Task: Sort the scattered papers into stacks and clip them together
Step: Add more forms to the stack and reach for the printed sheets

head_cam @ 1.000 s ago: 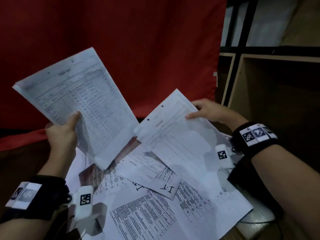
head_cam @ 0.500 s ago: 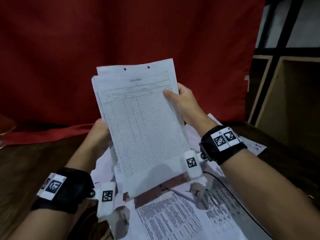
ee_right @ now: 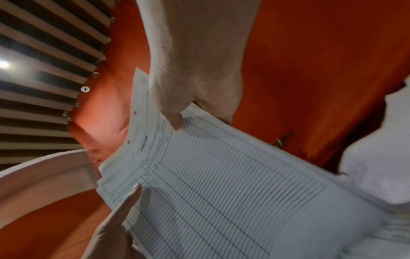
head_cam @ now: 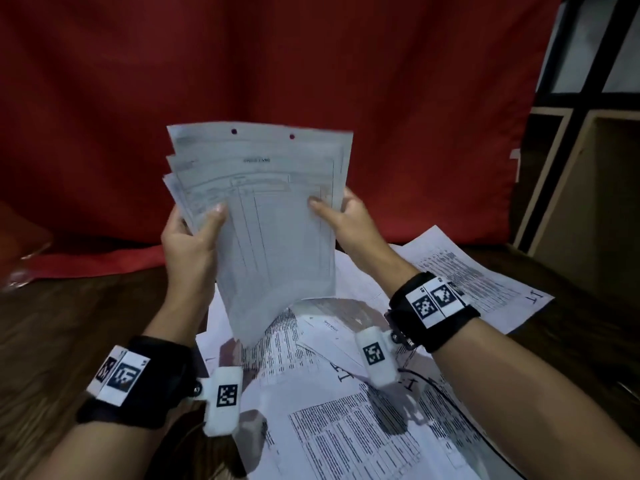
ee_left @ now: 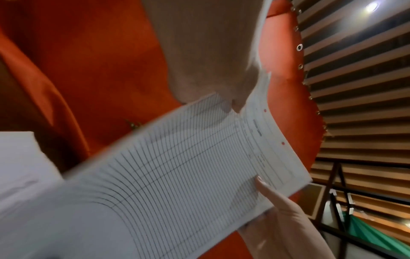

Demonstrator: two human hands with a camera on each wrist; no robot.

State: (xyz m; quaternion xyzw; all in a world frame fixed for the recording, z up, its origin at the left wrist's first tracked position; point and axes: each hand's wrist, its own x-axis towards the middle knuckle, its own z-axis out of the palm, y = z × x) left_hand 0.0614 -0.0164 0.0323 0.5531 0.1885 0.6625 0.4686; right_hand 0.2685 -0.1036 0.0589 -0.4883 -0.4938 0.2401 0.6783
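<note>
A small stack of ruled stock-card sheets (head_cam: 266,216) with two punched holes at the top stands upright in front of me, its upper corners fanned out on the left. My left hand (head_cam: 194,237) grips the stack's left edge, thumb on the front. My right hand (head_cam: 341,213) grips the right edge, thumb on the front too. The left wrist view shows the same stack (ee_left: 177,171) with the right hand (ee_left: 277,206) on its far edge. In the right wrist view the stack (ee_right: 221,184) has the right thumb (ee_right: 175,115) on it. More printed papers (head_cam: 346,410) lie scattered on the table below.
The dark wooden table (head_cam: 69,323) runs to a red curtain (head_cam: 277,64) behind. A wooden shelf unit (head_cam: 588,202) stands at the right. One printed sheet (head_cam: 478,278) lies toward the table's right side. A thin cable (head_cam: 460,410) crosses the papers near my right arm.
A second ago each hand held separate sheets apart. They came together into one stack, and now both hands hold it upright by its side edges, lower than before.
</note>
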